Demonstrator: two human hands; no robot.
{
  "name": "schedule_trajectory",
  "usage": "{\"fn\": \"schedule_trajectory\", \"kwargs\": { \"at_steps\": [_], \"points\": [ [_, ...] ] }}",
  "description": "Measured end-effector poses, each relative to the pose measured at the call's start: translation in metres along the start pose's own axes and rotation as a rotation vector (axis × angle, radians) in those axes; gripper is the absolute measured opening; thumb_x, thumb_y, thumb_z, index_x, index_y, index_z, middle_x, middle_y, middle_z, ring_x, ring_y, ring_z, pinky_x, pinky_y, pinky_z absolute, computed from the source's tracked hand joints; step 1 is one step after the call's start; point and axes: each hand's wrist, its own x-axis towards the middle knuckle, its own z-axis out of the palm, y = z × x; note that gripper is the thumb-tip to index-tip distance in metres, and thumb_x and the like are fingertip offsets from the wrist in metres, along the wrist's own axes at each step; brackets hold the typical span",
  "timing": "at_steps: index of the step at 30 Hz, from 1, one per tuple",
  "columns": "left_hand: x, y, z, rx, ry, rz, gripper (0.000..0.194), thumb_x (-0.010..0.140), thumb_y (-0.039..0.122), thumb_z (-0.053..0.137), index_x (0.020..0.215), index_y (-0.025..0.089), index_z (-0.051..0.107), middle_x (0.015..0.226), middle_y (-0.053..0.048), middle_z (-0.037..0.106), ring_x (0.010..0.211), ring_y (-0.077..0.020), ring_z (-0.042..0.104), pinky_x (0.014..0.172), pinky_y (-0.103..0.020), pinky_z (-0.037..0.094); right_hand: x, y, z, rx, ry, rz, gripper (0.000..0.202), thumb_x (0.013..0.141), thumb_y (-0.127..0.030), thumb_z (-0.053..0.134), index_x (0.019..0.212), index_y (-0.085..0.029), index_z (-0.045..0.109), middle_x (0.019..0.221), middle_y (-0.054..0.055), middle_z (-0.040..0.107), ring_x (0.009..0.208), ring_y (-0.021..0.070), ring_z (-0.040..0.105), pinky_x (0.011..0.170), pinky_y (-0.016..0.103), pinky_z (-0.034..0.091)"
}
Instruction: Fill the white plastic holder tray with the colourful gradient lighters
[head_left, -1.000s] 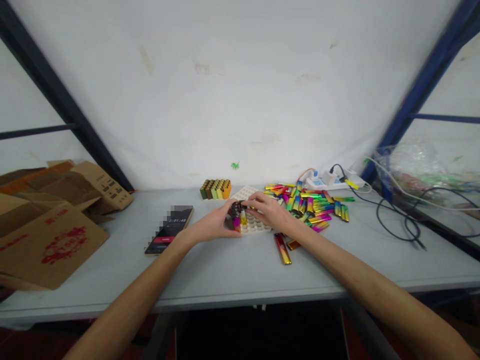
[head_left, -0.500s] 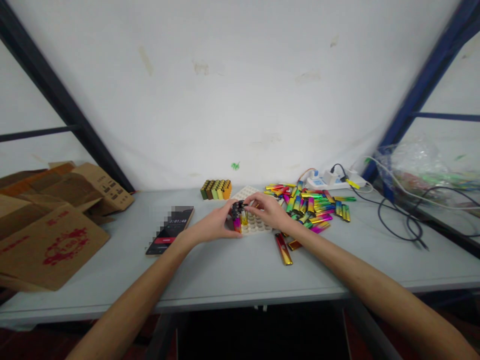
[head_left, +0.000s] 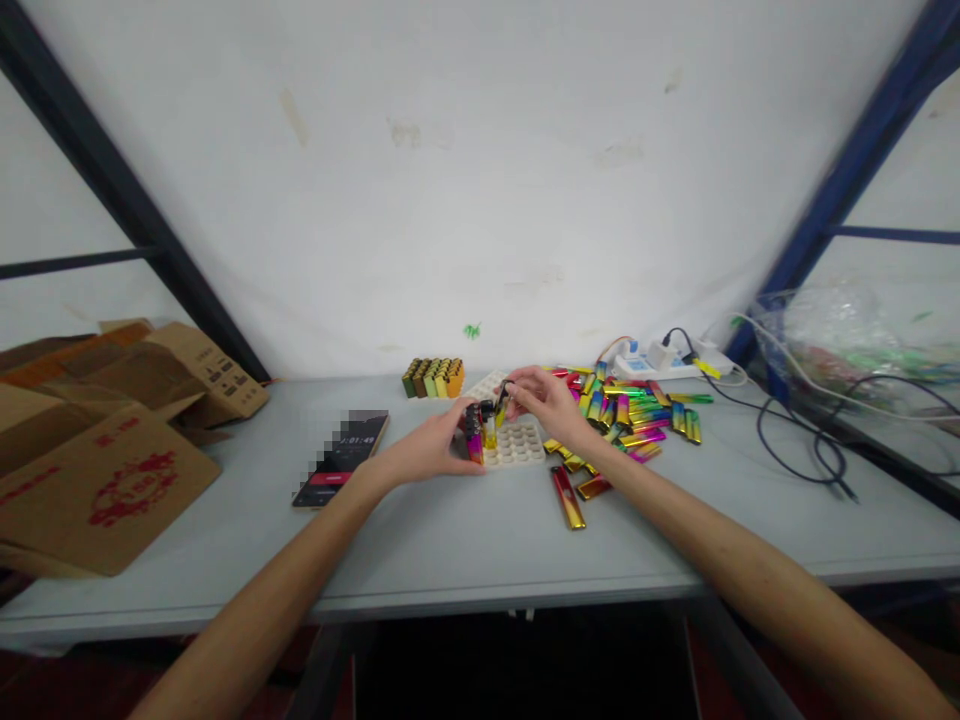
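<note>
My left hand [head_left: 433,443] curves around the left end of a row of shiny, black-topped pieces [head_left: 475,440] that look like lighters, coloured purple, red and gold. Its thumb is at their front and its fingers are behind. They stand at the left end of a white tray [head_left: 517,446] with round holes. My right hand [head_left: 546,402] pinches the dark top of a slim yellow lighter-like piece [head_left: 501,408], tilted over the tray. Right of the tray lies a loose heap of shiny rainbow cases [head_left: 622,412]. A red and gold case [head_left: 568,498] lies nearer the front.
At the back stands a block of black-topped pieces [head_left: 433,380]. A phone [head_left: 341,460] with a timer lies left of my hands, beyond it an opened cardboard box [head_left: 112,470]. On the right are a power strip [head_left: 667,360], black cables [head_left: 806,450] and a clear plastic bag [head_left: 840,330].
My right hand has drawn slightly up and back from the left-hand row, with the yellow piece now visible in its pinch. More of the tray shows. My left hand has stayed in place.
</note>
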Motion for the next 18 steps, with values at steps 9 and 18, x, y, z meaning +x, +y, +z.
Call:
{"fn": "schedule_trajectory", "kwargs": {
  "at_steps": [9, 18],
  "points": [
    [-0.0013, -0.0005, -0.0005, -0.003, -0.005, -0.011, 0.092, 0.072, 0.046, 0.085, 0.147, 0.022, 0.038, 0.141, -0.012, 0.062, 0.126, -0.0336, 0.062, 0.107, -0.046, 0.05, -0.002, 0.007, 0.0031, -0.131, 0.065, -0.025, 0.041, 0.081, -0.046, 0.082, 0.103, -0.022, 0.058, 0.086, 0.0, 0.07, 0.079, 0.0153, 0.068, 0.072, 0.028, 0.056],
    [-0.0014, -0.0027, 0.0001, -0.022, 0.003, 0.017, 0.089, 0.073, 0.047, 0.085, 0.146, 0.023, 0.04, 0.142, -0.012, 0.06, 0.127, -0.0335, 0.06, 0.107, -0.045, 0.049, -0.006, 0.0057, -0.0006, -0.378, -0.029, -0.133, 0.027, 0.091, -0.04, 0.073, 0.108, -0.019, 0.069, 0.108, 0.008, 0.071, 0.091, 0.0177, 0.069, 0.076, 0.029, 0.058]
  ]
}}
